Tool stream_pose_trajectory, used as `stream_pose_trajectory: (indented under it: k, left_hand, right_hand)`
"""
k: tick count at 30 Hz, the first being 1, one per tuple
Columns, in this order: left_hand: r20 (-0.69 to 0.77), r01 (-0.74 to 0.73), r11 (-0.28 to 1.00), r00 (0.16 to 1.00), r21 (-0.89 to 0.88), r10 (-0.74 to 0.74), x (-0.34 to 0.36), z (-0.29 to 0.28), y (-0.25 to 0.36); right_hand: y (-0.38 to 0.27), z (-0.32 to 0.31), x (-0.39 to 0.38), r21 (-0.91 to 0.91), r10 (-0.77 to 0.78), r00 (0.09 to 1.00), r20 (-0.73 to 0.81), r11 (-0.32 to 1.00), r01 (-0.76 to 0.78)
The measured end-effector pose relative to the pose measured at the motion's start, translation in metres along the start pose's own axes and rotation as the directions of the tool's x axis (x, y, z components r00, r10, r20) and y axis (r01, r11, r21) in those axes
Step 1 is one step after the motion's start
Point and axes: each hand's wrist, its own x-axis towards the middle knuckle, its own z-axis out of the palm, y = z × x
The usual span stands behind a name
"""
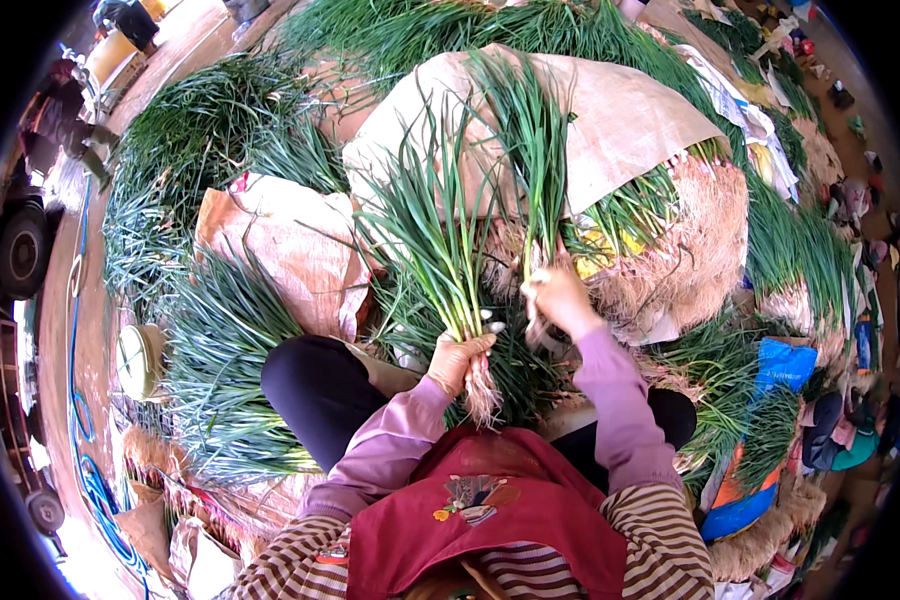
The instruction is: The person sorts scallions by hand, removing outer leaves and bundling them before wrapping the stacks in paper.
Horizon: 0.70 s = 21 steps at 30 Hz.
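My left hand (pixel 452 364), in a pale glove, is closed round the lower stems of a bunch of green onions (pixel 444 235). Its leaves fan upward and its pinkish roots hang below my fist. To the right, my right hand (pixel 560 297) grips a second bunch of green onions (pixel 538 160) just above its roots. These leaves lie across a beige woven sack (pixel 620 110), which covers part of a large pile of green onions with their roots (pixel 685 255) facing me.
More green onions (pixel 225 370) are heaped at my left, beside a folded sack (pixel 295 250) and a pale tub (pixel 140 362). A blue hose (pixel 95 490) runs along the left floor. Blue bags (pixel 782 365) stand at right. Another person (pixel 65 115) is at far left.
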Motion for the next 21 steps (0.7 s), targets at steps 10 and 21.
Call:
stream_pose_trajectory:
  k: [10,21]
  left_hand:
    - [0.062,0.078,0.997,0.995,0.03,-0.08,0.0,0.003,-0.005]
    - [0.16,0.113,0.993,0.98,0.029,-0.117,-0.004,0.0,0.002]
  right_hand:
    - [0.024,0.037,-0.021,0.608,-0.215,0.973,-0.082,0.763,0.22]
    - [0.035,0.054,-0.052,0.14,-0.252,0.968,-0.016,0.958,0.252]
